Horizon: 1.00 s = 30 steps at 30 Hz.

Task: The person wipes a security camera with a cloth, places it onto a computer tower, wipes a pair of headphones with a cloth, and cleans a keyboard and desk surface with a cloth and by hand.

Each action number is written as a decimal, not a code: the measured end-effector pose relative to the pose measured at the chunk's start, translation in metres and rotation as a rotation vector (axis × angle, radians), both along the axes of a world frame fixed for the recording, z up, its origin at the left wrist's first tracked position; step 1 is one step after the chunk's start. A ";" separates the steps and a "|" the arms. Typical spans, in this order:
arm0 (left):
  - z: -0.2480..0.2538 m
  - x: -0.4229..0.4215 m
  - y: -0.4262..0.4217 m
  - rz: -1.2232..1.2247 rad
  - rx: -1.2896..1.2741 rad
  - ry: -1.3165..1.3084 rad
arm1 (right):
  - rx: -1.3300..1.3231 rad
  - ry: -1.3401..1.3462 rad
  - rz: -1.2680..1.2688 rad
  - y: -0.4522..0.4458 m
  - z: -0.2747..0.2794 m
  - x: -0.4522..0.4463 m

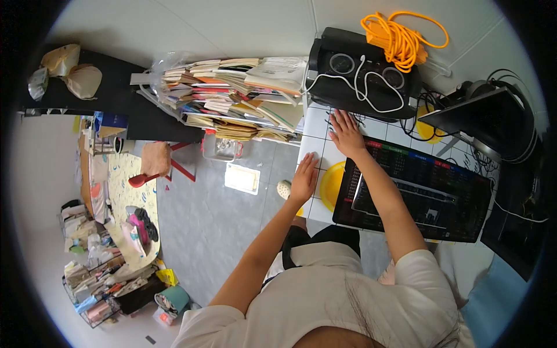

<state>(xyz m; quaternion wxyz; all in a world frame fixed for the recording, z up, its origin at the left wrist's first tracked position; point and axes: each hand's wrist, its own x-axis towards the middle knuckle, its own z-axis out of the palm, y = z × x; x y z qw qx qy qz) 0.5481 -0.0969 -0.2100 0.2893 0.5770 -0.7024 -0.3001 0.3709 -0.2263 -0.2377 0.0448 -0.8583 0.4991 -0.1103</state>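
My left hand (304, 180) lies at the near left edge of a white table (313, 153) with a grid pattern, fingers stretched out and close together. Further forward, my right hand (346, 134) rests flat on the same table with its fingers spread. Its fingertips are close to a black device (331, 95) that has two round parts and a white cable (362, 87) lying over it. Under my right forearm is a dark desk mat (441, 185) printed with text and coloured headings. Between my hands and the mat shows a yellow round shape (332, 185). Neither hand holds anything.
A coiled orange cable (403, 46) sits on the black device. Stacked books and papers (232, 95) line the wall side. A monitor (473, 119) and tangled black cables stand at right. On the floor are a clear bin (220, 149) and a red-legged stool (156, 159).
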 end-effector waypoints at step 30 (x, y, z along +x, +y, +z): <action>-0.005 -0.003 0.067 0.369 -0.041 -0.101 | 0.050 -0.074 0.171 -0.027 -0.009 0.048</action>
